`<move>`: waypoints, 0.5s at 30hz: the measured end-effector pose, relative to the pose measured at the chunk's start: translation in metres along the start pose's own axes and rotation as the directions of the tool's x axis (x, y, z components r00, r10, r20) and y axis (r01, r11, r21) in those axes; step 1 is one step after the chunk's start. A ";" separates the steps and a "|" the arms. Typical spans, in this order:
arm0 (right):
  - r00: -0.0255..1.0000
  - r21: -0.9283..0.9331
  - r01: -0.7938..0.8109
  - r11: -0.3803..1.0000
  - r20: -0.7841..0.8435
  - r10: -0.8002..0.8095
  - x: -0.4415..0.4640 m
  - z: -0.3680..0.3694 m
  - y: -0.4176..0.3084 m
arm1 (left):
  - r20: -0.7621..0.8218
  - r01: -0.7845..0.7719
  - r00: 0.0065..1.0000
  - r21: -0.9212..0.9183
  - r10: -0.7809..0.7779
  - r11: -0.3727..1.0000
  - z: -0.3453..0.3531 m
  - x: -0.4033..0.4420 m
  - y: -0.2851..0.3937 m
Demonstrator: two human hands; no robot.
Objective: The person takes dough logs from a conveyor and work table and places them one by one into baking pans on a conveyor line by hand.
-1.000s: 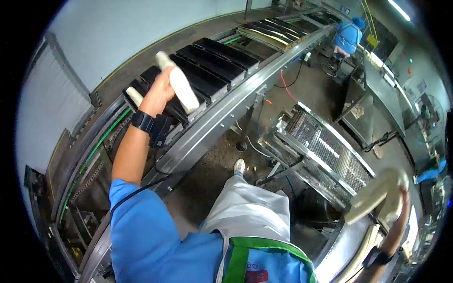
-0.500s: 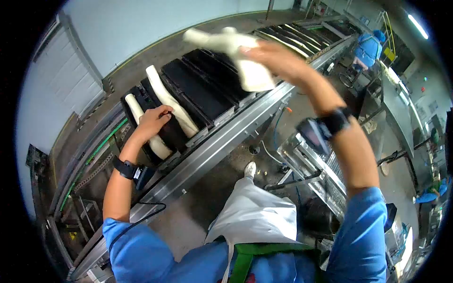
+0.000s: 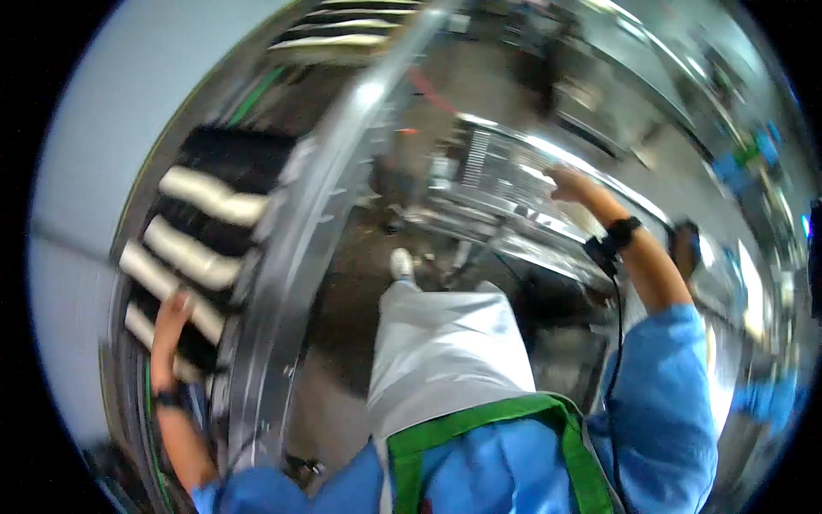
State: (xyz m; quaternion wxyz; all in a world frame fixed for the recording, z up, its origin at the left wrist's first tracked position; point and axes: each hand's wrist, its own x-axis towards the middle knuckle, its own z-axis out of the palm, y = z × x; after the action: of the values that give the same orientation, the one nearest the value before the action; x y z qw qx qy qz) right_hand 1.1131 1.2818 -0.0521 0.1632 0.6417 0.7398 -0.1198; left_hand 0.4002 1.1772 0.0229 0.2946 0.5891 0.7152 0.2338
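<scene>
Several long cream-white pieces lie side by side on black trays along the line at left; one piece is farthest up the row, above a second piece. My left hand is at the third piece, its fingers smeared by motion, so I cannot tell whether it grips it. Out to the right, my right hand reaches over a metal rack table. Its fingers look apart and nothing shows in them.
A shiny metal rail edges the line between me and the trays. More cream-white strips lie on trays farther up. A person in blue stands at far right near other metal equipment. Much of the view is blurred.
My view has turned right. The cream-white pieces from my right hand now lie in the tray row, and that hand has swung across to the rack table. My left hand stays by the trays.
</scene>
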 end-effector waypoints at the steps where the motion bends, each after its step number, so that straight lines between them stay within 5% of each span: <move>1: 0.995 -0.070 -0.085 0.994 0.036 0.088 -0.019 0.029 0.033 | 0.114 0.169 0.978 0.042 -0.173 0.985 -0.008 -0.004 0.003; 2: 0.981 -0.134 -0.167 0.977 0.079 0.178 -0.047 0.054 0.055 | 0.146 0.134 0.979 0.069 -0.143 0.989 -0.010 -0.007 -0.010; 4: 0.906 0.023 -0.421 0.907 0.068 0.419 -0.114 0.035 0.024 | 0.075 0.100 0.993 -0.085 -0.094 0.991 -0.018 -0.015 -0.062; 5: 0.892 -0.011 -0.451 0.892 -0.013 0.451 -0.125 0.052 0.028 | 0.046 0.186 0.982 -0.005 -0.185 0.983 -0.023 -0.013 -0.071; 8: 0.862 -0.084 -0.506 0.858 -0.075 0.501 -0.128 0.078 0.045 | 0.021 0.092 0.996 -0.266 -0.090 0.960 -0.019 -0.015 -0.089; 12: 0.793 -0.205 -0.605 0.769 -0.077 0.604 -0.112 0.086 0.053 | -0.044 0.025 0.999 0.077 -0.021 0.997 0.002 -0.049 -0.043; 15: 0.800 -0.064 -0.600 0.797 -0.056 0.598 -0.118 0.071 0.045 | -0.103 0.185 0.983 0.544 -0.154 0.819 0.007 -0.054 -0.041</move>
State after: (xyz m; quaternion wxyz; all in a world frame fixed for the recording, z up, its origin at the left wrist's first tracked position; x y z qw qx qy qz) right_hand 1.1787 1.1534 -0.0689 0.2058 0.8375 0.5056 -0.0224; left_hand 0.3832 1.1158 -0.0017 0.1130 0.5763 0.8094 0.0068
